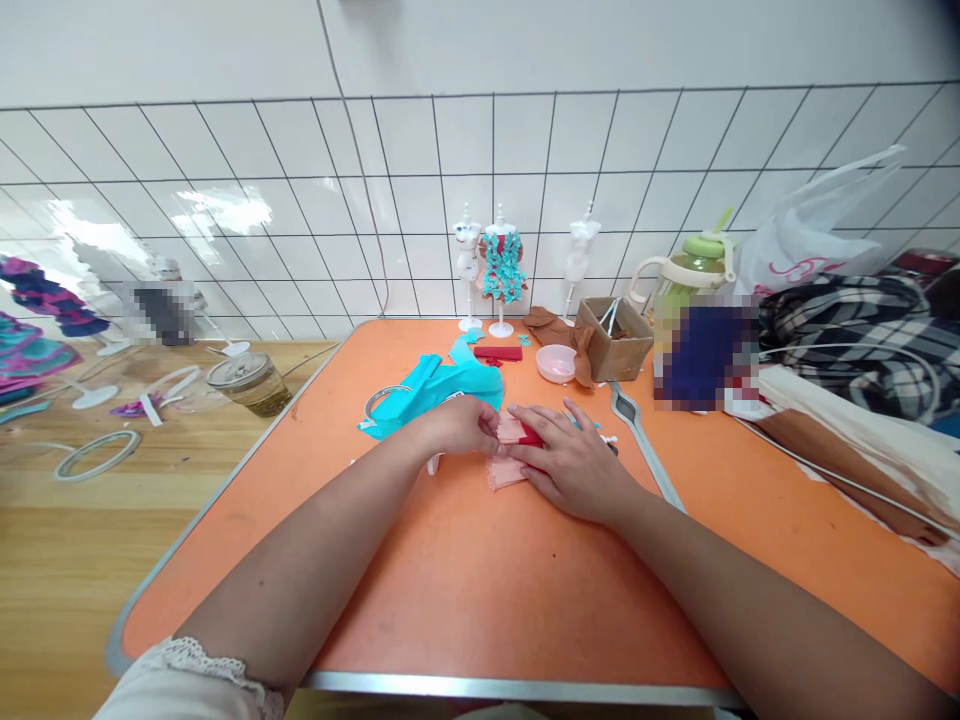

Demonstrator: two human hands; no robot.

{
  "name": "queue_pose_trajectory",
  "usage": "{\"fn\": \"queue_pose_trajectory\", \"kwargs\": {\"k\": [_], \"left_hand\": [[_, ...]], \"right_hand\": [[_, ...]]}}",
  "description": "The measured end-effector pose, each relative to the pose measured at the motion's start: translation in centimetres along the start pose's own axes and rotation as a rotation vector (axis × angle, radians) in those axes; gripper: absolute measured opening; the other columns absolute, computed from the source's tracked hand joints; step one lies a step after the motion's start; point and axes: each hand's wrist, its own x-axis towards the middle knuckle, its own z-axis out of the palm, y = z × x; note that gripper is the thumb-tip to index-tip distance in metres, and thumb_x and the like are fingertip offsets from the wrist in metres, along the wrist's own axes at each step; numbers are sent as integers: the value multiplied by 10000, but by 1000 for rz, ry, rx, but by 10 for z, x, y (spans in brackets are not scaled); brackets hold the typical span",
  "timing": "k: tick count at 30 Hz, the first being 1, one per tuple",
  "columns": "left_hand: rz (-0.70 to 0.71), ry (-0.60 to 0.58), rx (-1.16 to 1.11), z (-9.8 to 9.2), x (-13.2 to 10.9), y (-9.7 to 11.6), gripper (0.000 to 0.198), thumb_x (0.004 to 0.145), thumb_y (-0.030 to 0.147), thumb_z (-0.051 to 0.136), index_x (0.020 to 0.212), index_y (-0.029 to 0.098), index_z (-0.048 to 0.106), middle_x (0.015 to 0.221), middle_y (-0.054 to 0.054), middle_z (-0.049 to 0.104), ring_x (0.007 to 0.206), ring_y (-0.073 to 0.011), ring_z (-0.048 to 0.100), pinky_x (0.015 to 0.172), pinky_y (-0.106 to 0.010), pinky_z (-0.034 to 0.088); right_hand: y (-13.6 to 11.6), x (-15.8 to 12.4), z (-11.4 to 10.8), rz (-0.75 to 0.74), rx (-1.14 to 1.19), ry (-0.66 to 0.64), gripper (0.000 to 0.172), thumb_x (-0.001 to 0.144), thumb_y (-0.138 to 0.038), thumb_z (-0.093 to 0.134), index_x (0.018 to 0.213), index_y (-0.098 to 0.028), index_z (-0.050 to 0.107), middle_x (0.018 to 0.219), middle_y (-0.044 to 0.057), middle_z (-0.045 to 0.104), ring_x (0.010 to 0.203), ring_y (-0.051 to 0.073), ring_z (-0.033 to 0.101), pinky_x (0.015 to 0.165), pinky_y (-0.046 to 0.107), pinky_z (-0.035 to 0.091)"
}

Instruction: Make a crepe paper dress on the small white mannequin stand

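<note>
A small pale pink piece with a frayed edge and a red part (pixel 504 472) lies on the orange tabletop; I cannot tell whether it is paper or cloth. At its left edge, my left hand (pixel 466 428) is closed, thumb and fingertips pinching it. My right hand (pixel 576 462) lies flat over its right side, fingers spread, covering much of the red. Just beyond the left hand is a crumpled turquoise sheet (pixel 472 380) with a roll of tape (pixel 384 402) on it. A small dark-handled object is mostly hidden behind the right hand.
Several white mini mannequins stand by the tiled wall, one wearing a turquoise-trimmed dress (pixel 502 268). Nearer are a folded red strip (pixel 498 353), a pink bowl (pixel 556 364), brown crumpled material (pixel 551 326) and a cardboard box (pixel 616 340). A lidded cup (pixel 251 385) stands left, a green-lidded bottle (pixel 701 262) right.
</note>
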Motion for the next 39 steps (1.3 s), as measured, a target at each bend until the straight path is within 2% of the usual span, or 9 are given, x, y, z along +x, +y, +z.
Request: {"fn": "queue_pose_trajectory", "kwargs": {"k": [9, 14, 17, 21, 26, 31, 34, 36, 39], "left_hand": [[-38, 156, 208, 7, 0, 7, 142, 720, 383, 611, 774, 266, 671, 819, 28, 704, 849, -205, 631, 731, -290, 409], [-61, 87, 243, 4, -8, 16, 365, 664, 533, 660, 929, 284, 677, 924, 20, 702, 928, -236, 628, 945, -374, 335], [-72, 66, 246, 6, -5, 14, 374, 649, 537, 671, 921, 281, 679, 895, 14, 699, 929, -250, 624, 930, -376, 338], [-36, 95, 228, 8, 0, 9, 265, 688, 480, 658, 837, 262, 676, 831, 16, 693, 927, -233, 621, 895, -348, 353], [-19, 102, 147, 7, -4, 14, 227, 737, 462, 604, 793, 247, 652, 772, 32, 674, 725, -188, 648, 836, -336, 398], [-36, 35, 167, 6, -8, 16, 215, 767, 448, 557, 777, 257, 655, 650, 58, 628, 621, -170, 647, 967, -399, 322], [-35, -12, 134, 4, -8, 16, 274, 752, 529, 571, 796, 274, 660, 707, 68, 643, 591, -159, 646, 926, -366, 355], [-47, -8, 125, 4, -8, 16, 304, 722, 563, 599, 798, 276, 667, 754, 74, 660, 543, -140, 631, 919, -361, 359], [-46, 54, 150, 6, -7, 16, 257, 728, 519, 610, 764, 276, 683, 688, 74, 652, 556, -138, 633, 977, -380, 315]], "right_hand": [[2, -5, -7, -26, -5, -2, 235, 918, -280, 510, 1094, -296, 665, 1530, 40, 353, 1306, 268, 422, 1080, 595, 226], [3, -6, -9, -31, -4, 25, 252, 910, -255, 517, 1113, -301, 659, 1524, 39, 363, 1299, 270, 432, 1088, 582, 224], [3, -6, -9, -39, -5, 25, 252, 901, -251, 531, 1106, -303, 668, 1524, 48, 361, 1302, 273, 429, 1088, 586, 220], [3, -6, -10, -43, -10, 18, 255, 899, -244, 531, 1103, -298, 673, 1524, 52, 361, 1312, 273, 422, 1090, 583, 225], [3, -5, -11, -35, -14, 22, 264, 913, -243, 509, 1122, -287, 664, 1524, 50, 363, 1307, 277, 431, 1088, 581, 240], [3, -5, -11, -26, -10, 13, 263, 926, -252, 493, 1122, -285, 665, 1525, 43, 362, 1309, 276, 429, 1090, 585, 237], [4, -5, -12, -22, -5, 6, 281, 921, -245, 499, 1148, -299, 657, 1526, 41, 359, 1309, 277, 428, 1092, 588, 231], [4, -5, -13, -18, -3, 2, 290, 927, -245, 492, 1160, -310, 652, 1528, 41, 356, 1316, 274, 421, 1089, 589, 233], [4, -5, -13, -14, 1, 8, 287, 932, -247, 486, 1153, -314, 657, 1525, 41, 362, 1318, 272, 419, 1083, 586, 245]]}}
